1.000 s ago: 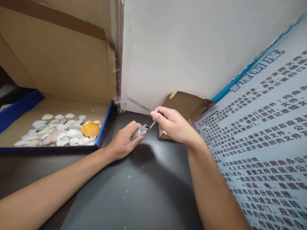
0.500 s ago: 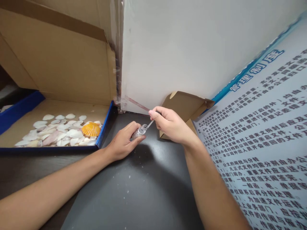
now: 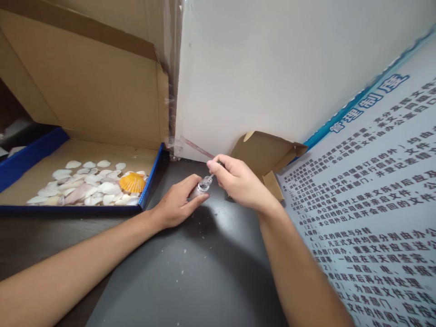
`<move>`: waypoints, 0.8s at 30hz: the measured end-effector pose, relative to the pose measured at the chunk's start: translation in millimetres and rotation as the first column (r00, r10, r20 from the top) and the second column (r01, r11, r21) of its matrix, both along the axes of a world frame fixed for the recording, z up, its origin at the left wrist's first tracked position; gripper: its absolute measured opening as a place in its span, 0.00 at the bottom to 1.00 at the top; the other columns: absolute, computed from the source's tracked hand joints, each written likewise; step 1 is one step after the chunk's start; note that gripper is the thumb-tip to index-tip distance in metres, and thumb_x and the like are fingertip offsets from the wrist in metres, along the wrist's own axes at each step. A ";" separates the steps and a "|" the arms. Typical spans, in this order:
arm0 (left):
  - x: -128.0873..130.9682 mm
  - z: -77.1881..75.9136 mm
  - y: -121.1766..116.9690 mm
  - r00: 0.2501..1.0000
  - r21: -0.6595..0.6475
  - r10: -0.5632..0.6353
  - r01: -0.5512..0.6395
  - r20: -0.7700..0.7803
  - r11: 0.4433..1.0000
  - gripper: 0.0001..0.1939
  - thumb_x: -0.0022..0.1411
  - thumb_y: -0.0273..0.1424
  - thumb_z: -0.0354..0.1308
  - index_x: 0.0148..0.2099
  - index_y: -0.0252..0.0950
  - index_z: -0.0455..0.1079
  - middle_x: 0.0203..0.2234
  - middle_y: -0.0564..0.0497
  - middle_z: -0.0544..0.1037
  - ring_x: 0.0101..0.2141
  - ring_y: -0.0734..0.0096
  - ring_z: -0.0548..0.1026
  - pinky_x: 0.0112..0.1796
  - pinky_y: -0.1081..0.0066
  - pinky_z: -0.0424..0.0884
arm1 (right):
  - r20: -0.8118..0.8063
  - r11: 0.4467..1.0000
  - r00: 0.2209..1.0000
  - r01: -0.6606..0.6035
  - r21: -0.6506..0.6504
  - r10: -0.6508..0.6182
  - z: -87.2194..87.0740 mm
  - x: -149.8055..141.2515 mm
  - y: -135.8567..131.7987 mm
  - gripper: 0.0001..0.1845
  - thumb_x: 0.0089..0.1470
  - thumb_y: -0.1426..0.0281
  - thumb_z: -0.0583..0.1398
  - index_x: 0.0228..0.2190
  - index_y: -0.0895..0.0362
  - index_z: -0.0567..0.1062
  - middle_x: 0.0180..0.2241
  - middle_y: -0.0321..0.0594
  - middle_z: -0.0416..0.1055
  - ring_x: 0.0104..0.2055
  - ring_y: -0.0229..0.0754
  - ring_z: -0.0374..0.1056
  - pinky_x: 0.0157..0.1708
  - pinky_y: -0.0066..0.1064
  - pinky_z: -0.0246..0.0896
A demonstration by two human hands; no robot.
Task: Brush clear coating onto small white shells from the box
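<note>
Over the grey mat, my left hand (image 3: 180, 197) is wrapped round a small clear bottle (image 3: 200, 187) with a pale label, tilted with its uncapped mouth toward my right hand. Pinched in my right hand (image 3: 235, 179) is a thin pale stick (image 3: 212, 175). Only a short length of it shows, between my fingertips and the bottle's mouth; its lower end appears to be inside the bottle. What kind of stick it is I cannot make out.
On the left, an open blue-edged cardboard box (image 3: 151, 177) holds many white shells (image 3: 91, 181) and an orange scallop shell (image 3: 132, 182). A small open carton (image 3: 264, 152) stands behind my right hand. A white board (image 3: 238, 81) and a printed poster (image 3: 368, 190) border the mat (image 3: 190, 281).
My right hand has moved slightly left and closer to the bottle, so less of the stick shows. My left hand still grips the bottle. The view has shifted a little.
</note>
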State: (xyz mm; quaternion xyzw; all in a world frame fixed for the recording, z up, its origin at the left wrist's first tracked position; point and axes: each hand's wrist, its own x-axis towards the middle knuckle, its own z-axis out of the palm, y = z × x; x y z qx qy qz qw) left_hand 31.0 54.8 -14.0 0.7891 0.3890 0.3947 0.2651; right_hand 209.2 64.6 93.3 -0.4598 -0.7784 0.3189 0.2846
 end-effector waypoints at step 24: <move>-0.4 -0.2 -0.9 0.994 -0.030 0.016 -0.013 0.110 0.999 0.10 0.67 0.38 0.53 0.37 0.38 0.61 0.24 0.59 0.60 0.25 0.74 0.59 0.28 0.72 0.56 | 0.017 0.993 1.000 0.019 0.116 -0.021 11.5 4.3 -9.6 0.15 0.67 0.60 0.52 0.30 0.54 0.65 0.19 0.27 0.56 0.21 0.32 0.53 0.22 0.26 0.48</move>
